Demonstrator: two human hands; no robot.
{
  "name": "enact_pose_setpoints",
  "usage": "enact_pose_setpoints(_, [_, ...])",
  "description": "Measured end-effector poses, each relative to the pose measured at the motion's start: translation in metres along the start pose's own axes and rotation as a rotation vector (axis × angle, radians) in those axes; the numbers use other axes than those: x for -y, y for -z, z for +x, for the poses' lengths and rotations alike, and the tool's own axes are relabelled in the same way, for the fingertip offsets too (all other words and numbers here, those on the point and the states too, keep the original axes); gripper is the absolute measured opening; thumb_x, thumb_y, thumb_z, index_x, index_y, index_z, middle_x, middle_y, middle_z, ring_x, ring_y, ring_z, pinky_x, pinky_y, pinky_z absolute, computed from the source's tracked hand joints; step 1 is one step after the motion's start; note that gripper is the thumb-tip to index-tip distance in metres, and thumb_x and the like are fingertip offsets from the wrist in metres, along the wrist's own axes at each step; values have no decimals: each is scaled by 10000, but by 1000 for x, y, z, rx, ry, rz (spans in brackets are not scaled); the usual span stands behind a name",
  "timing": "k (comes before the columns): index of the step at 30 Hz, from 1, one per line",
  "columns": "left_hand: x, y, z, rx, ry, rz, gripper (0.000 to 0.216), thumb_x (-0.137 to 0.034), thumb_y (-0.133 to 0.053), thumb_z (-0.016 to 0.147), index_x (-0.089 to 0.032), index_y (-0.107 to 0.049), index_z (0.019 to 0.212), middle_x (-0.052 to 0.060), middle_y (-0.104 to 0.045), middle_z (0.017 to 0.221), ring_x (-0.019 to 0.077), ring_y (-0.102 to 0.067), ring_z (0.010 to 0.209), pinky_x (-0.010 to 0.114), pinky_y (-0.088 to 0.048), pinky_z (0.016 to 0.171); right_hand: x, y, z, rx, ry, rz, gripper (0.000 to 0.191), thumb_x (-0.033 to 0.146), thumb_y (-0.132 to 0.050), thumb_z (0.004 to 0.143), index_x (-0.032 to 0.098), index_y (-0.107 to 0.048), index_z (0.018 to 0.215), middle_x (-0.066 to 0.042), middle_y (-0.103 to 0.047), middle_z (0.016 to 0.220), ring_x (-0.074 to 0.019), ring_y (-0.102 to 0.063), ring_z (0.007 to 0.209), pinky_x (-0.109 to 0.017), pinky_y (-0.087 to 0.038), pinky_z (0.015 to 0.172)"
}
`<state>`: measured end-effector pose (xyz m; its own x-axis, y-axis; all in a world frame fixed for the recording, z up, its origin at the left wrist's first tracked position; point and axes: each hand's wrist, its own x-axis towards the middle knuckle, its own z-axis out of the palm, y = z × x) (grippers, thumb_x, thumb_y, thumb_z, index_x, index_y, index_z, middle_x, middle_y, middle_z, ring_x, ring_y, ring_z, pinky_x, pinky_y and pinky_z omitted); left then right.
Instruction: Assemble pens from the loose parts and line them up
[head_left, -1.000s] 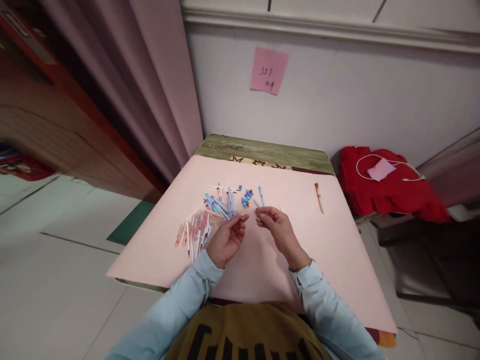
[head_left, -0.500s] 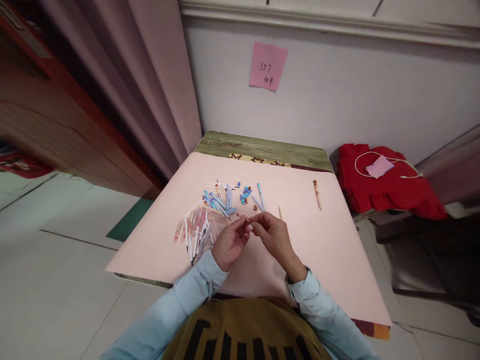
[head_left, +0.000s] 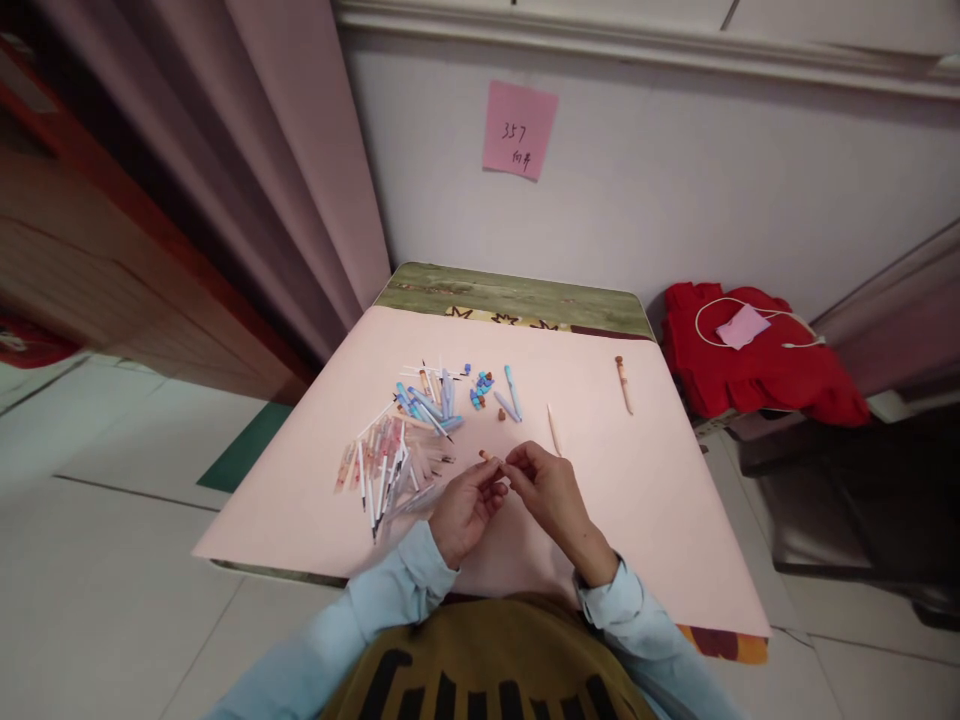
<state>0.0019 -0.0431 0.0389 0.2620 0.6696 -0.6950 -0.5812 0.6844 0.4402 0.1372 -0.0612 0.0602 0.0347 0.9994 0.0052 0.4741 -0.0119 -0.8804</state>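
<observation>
In front of my body my left hand (head_left: 466,510) pinches a small pen part (head_left: 486,456), whose orange-brown end sticks out past the fingertips. The fingers of my right hand (head_left: 551,490) are closed at the same spot, against the left fingertips; most of the part is hidden between them. Beyond the hands lie small blue and brown pen toppers (head_left: 482,390). Two blue pen barrels (head_left: 512,392) rest beside them. A cream pen barrel (head_left: 553,430) lies just past my right hand. To the left are white refills (head_left: 381,490) with dark tips and peach and pink barrels (head_left: 386,440).
A pink sheet (head_left: 637,540) covers most of the table. A pen with a brown topper (head_left: 624,384) lies at the right. More blue barrels (head_left: 427,405) are heaped at the left. Beside the table, red cloth (head_left: 765,380) bears a white cable. The wall (head_left: 600,180) stands behind.
The view has shifted slightly. Both hands have drawn a little nearer my body, away from the cream barrel, and stay pinched together at the pen part, whose orange-brown end shows more clearly.
</observation>
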Motion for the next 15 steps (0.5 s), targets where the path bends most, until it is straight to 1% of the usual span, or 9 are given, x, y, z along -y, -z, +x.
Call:
enact_pose_setpoints(2, [-1, 0, 1, 3, 25, -17, 50, -116, -639, 872, -104, -623, 827, 4, -634, 641, 67, -596, 507, 133, -446, 427, 3, 1, 0, -8, 4, -8, 72, 262, -620, 844, 211, -649, 803, -5, -699, 716, -151, -639, 639, -243, -453, 612])
enact_pose_setpoints(4, [-5, -2, -1, 5, 45, -35, 37, -111, -631, 877, -106, -624, 841, 10, -648, 651, 70, -593, 503, 136, -448, 421, 4, 3, 2, -33, -1, 23, 126, 312, -638, 844, 208, -645, 772, 3, -678, 677, -142, -613, 601, -237, -437, 582])
enact_pose_setpoints(6, [-11, -5, -4, 4, 56, -70, 23, -108, -616, 886, -106, -625, 865, 35, -688, 714, 69, -586, 496, 142, -453, 414, 2, 5, 7, -85, -12, 75, 190, 372, -636, 855, 206, -643, 763, 14, -650, 636, -134, -582, 561, -233, -424, 557])
enact_pose_setpoints(8, [-20, -8, -9, 4, 39, -141, 37, -110, -596, 902, -104, -627, 884, 65, -722, 797, 63, -584, 497, 141, -459, 411, -5, 9, 17, -151, -23, 98, 222, 405, -621, 868, 204, -648, 778, 24, -621, 612, -129, -559, 544, -234, -419, 558])
enact_pose_setpoints(10, [-28, -12, -14, 19, 10, -224, 63, -117, -579, 918, -95, -633, 894, 78, -731, 829, 58, -587, 507, 132, -463, 414, -15, 13, 26, -202, -24, 51, 224, 407, -621, 866, 203, -657, 782, 30, -596, 598, -129, -538, 546, -239, -410, 571])
enact_pose_setpoints(13, [-34, -14, -19, 67, -1, -277, 88, -121, -573, 924, -81, -648, 900, 80, -731, 829, 58, -594, 518, 131, -475, 418, -26, 15, 33, -235, -17, -25, 225, 402, -629, 856, 199, -666, 764, 32, -562, 577, -131, -499, 547, -246, -383, 562])
enact_pose_setpoints(15, [-34, -13, -19, 73, -1, -266, 89, -122, -580, 920, -75, -654, 901, 83, -732, 832, 61, -597, 519, 135, -480, 415, -25, 14, 30, -240, -35, 47, 247, 420, -610, 871, 196, -672, 789, 28, -560, 581, -132, -496, 543, -245, -384, 545])
